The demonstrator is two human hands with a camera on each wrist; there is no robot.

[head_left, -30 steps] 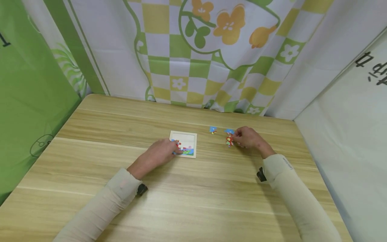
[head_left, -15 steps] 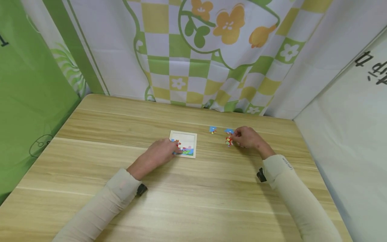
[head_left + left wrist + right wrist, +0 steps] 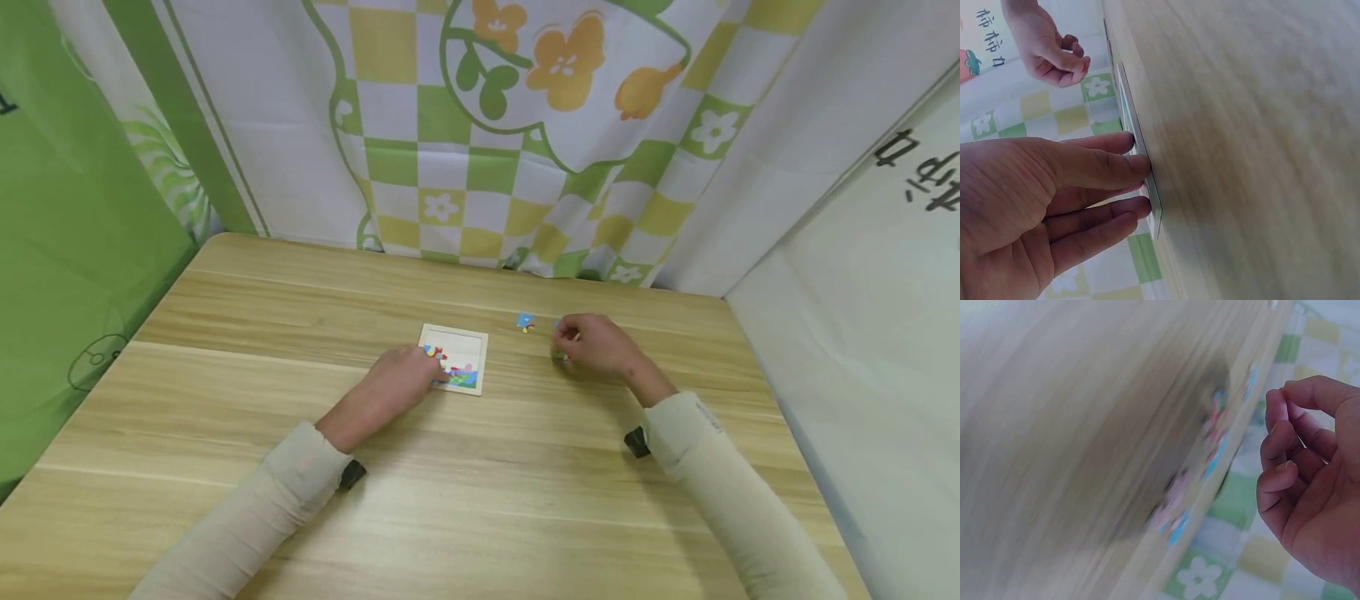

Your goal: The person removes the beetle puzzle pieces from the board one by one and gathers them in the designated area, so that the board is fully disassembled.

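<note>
Hovering, right hand (image 3: 598, 345) curled.

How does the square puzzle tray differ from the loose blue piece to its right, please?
The tray is much larger than the blue piece. The tray has a pale rim, while the blue piece is mostly blue. The tray holds other pieces; the blue piece lies outside it. Both rest on the table.

Head: bright, even light, soft shadow beside the right sleeve (image 3: 720, 468), pale sheen on the wooden tabletop (image 3: 495, 517) | Left wrist: dimmer, near wood blurring out | Right wrist: puzzle pieces (image 3: 1216, 457) smeared, right hand (image 3: 1316, 481) crisper!
</note>
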